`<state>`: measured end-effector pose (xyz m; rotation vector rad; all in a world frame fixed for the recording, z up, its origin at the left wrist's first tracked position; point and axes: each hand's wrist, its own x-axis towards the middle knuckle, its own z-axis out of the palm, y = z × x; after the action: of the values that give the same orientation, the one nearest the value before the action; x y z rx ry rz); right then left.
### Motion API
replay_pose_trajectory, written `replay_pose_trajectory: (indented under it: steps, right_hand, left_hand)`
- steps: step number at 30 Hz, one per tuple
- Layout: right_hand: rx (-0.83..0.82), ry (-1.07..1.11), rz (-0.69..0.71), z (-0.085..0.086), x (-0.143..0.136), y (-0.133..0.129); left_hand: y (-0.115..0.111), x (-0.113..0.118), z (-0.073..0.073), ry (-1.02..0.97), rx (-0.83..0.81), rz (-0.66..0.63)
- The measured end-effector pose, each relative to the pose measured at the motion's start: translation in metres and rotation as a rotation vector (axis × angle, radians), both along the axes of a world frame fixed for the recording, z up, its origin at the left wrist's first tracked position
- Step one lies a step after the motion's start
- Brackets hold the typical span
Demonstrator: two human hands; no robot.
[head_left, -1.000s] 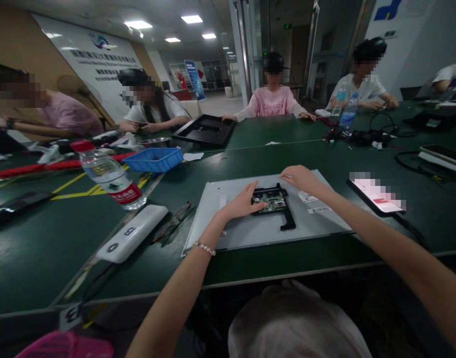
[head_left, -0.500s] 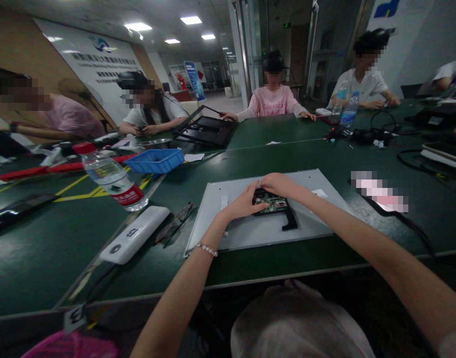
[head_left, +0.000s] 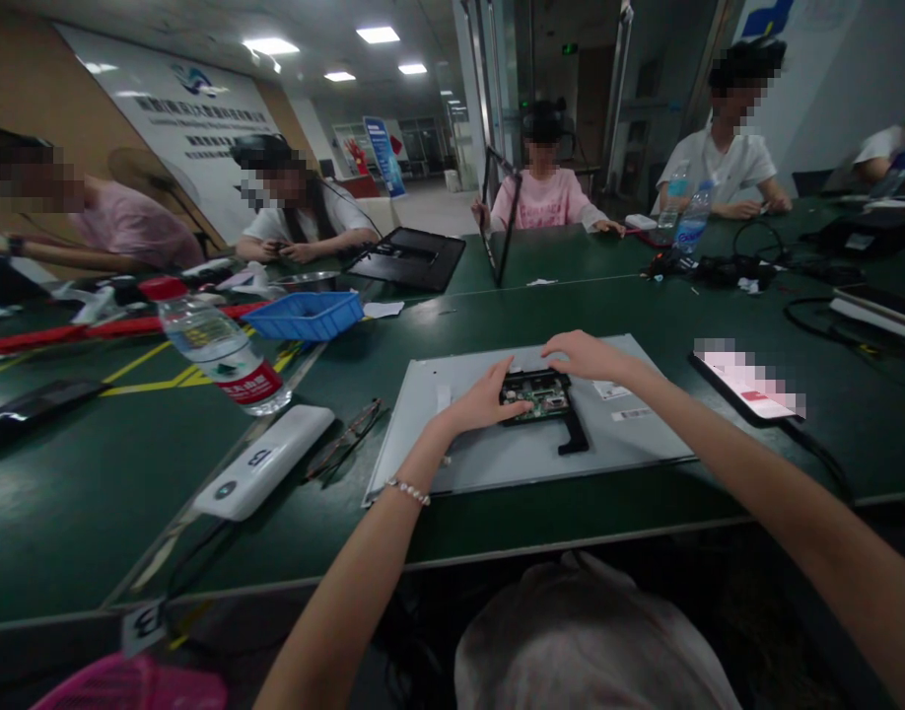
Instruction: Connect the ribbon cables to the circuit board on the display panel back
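Note:
A green circuit board (head_left: 545, 394) in a black bracket lies on a grey flat panel (head_left: 489, 463) before me. My left hand (head_left: 482, 399) grips the board's left side, its thumb over the near edge and its fingers reaching toward the far edge. By the far right corner of the bracket is my right hand (head_left: 582, 355), fingers bent and apart from the thumb, with nothing visible between them. Whether those fingertips touch the bracket I cannot tell. A black hooked arm (head_left: 573, 434) of the bracket extends toward me.
Left of the panel lie glasses (head_left: 345, 439), a white power bank (head_left: 267, 463), a water bottle (head_left: 223, 350) and a blue tray (head_left: 305, 316). A phone (head_left: 748, 385) with a cable lies right. Across the table a person holds up a black frame (head_left: 501, 217) near a black panel (head_left: 412, 258).
My right hand has shifted right, away from my left hand, uncovering more of the board and the panel's labels. The person opposite has lifted the black frame upright, off the black panel.

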<state>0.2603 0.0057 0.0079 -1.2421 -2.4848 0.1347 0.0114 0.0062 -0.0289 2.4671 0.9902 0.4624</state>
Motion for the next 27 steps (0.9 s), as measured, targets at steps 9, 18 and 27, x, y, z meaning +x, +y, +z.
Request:
replay_pose_trajectory:
  steps: [9,18,27]
  right_hand:
    - [-0.179,0.085,-0.255,-0.019,0.064,-0.028]
    - [-0.357,0.0,-0.279,-0.008,0.063,-0.035]
    - [-0.461,0.222,-0.355,0.001,0.067,-0.049]
  left_hand:
    - [0.001,0.0,0.0,0.005,0.014,0.0]
    - [-0.002,0.0,0.005,0.043,0.001,0.008]
    - [0.0,0.0,0.002,0.046,0.007,0.014]
